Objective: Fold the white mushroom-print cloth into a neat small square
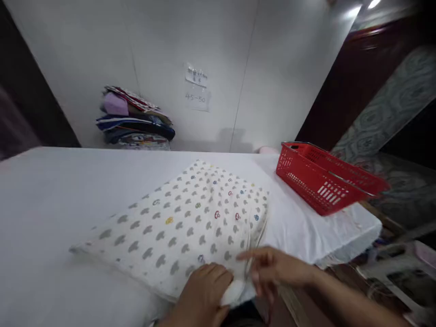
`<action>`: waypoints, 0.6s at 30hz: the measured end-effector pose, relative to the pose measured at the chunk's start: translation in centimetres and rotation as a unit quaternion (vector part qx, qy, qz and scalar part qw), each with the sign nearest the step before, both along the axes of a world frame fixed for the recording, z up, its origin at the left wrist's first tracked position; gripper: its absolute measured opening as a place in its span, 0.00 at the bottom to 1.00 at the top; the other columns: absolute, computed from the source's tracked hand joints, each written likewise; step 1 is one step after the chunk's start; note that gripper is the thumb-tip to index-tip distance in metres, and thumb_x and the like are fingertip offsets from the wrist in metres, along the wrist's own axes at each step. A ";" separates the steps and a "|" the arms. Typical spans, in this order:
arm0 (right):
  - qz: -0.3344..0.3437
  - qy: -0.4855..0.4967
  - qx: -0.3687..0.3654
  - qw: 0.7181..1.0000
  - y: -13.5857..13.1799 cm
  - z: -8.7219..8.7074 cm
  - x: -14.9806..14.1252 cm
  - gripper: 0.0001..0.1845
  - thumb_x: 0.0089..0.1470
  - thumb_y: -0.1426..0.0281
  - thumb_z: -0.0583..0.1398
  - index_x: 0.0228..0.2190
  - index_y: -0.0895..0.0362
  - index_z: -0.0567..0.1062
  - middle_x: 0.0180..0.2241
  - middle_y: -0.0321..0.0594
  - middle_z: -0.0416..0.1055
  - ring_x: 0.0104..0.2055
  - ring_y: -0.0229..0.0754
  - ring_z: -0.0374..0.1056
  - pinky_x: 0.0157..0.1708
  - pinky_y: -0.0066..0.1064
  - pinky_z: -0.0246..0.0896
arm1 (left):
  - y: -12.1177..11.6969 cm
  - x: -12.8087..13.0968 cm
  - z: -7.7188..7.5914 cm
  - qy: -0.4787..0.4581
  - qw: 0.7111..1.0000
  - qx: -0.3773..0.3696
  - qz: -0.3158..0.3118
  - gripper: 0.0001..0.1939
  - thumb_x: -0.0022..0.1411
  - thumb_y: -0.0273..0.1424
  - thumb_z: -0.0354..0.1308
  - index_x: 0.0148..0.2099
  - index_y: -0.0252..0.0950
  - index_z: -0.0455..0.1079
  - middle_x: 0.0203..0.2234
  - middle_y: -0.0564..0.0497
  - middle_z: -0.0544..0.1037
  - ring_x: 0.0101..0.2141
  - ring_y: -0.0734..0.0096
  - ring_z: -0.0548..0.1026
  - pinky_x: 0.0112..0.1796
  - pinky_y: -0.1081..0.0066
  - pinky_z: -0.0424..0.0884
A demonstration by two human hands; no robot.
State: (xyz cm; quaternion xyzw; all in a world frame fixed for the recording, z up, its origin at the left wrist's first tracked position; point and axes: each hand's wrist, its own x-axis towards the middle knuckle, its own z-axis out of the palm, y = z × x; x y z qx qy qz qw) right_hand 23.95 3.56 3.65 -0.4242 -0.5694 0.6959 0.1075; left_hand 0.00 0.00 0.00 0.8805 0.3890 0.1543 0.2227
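A white folded cloth point(190, 213) with grey mushroom shapes and a few coloured ones lies flat on the table, its layers showing along the right edge. At the near edge, my left hand point(206, 290) has its fingers together on top of the cloth and its thumb lower down, pinching the edge. My right hand point(275, 269) hovers by the near right corner, slightly blurred. Its index finger stretches left over the cloth while the other fingers hang apart and downward, with nothing seen in them.
A red plastic basket point(306, 177) stands on the right of the white-covered table point(61, 204). Folded garments point(136, 120) are stacked against the wall at back left. Handwritten paper notes point(197, 86) are stuck on the wall. A pale stool point(398, 268) is at lower right.
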 end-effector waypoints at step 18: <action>-0.396 -0.307 0.186 0.845 27.8 -3.9 7.0 0.08 0.40 0.75 0.65 0.25 0.61 0.71 0.15 0.34 0.66 0.22 0.38 0.67 0.20 0.24 0.61 | 1.5 -0.7 1.0 -0.053 0.990 -0.123 -0.042 0.11 0.50 0.31 0.53 0.38 0.45 0.68 0.31 0.55 0.74 0.33 0.69 0.69 0.35 0.72 0.65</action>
